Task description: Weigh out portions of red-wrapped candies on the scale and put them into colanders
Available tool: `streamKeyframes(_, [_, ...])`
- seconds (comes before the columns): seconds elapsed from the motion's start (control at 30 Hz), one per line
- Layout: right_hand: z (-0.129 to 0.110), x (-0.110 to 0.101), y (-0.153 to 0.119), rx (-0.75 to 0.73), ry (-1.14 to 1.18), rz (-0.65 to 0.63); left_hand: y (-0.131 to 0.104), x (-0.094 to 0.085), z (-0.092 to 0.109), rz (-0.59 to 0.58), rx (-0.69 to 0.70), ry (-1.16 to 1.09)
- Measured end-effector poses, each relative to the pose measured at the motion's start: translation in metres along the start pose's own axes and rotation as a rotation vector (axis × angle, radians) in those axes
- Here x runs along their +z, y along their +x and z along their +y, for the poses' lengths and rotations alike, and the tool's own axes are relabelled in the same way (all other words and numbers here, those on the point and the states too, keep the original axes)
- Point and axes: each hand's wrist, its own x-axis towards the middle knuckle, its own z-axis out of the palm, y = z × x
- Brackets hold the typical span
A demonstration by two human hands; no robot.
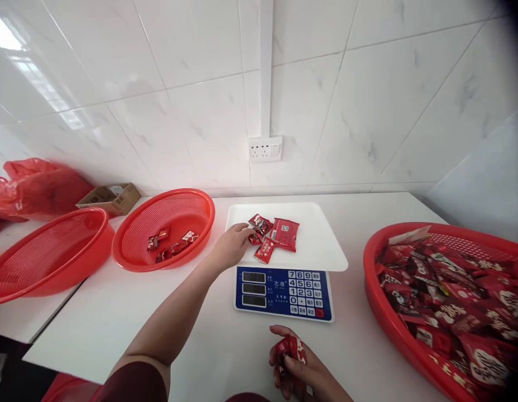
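Several red snack packets lie on the white tray of a scale. My left hand reaches over the tray's left side, its fingertips closed on a small red packet at the edge of the group. Below the scale's blue keypad panel, my right hand holds a few small red packets, its fingers curled round them. To the right, a red basket is filled with red packets. A second red basket, left of the scale, has several small packets at its bottom.
Another red basket stands at the far left, its inside mostly hidden. Behind it are a cardboard box and a red plastic bag. A tiled wall with a socket rises behind the white table.
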Motion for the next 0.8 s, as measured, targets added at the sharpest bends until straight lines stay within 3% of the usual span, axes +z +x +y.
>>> streamKeyframes(0.23, [-0.002,0.002,-0.001,-0.001,0.006,0.015,-0.002,-0.002,0.0,-0.067,0.111,-0.023])
streamKeyframes(0.37, [-0.002,0.002,0.0,-0.004,0.005,0.009,-0.012,-0.006,-0.004,-0.045,0.061,-0.063])
streamKeyframes(0.63, [-0.002,0.002,0.0,0.01,0.005,0.022,-0.045,-0.018,-0.01,0.11,-0.028,-0.254])
streamKeyframes(0.73, [-0.002,0.001,0.0,0.015,0.01,0.021,-0.062,-0.022,-0.001,0.179,-0.006,-0.331])
streamKeyframes(0.8, [-0.003,0.001,0.0,0.015,-0.004,0.006,-0.075,-0.024,0.012,0.115,0.052,-0.452])
